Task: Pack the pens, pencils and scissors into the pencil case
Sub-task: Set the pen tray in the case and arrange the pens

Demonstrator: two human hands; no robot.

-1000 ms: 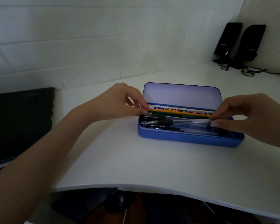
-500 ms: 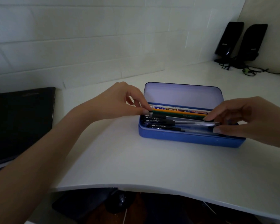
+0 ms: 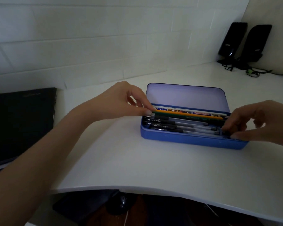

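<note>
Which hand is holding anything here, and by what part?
The left hand pinches the left ends of the pencils in the pencil case. The right hand's hold cannot be told.

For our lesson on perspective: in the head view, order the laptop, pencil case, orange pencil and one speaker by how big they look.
1. Laptop, nearer and cropped.
2. Pencil case.
3. Speaker, farthest away.
4. Orange pencil.

A white counter with a curved near edge carries everything. An open blue pencil case sits right of centre, its lid raised toward the far wall. A closed black laptop lies at the left edge. Two black speakers stand in the far right corner, with cables trailing beside them.
</note>
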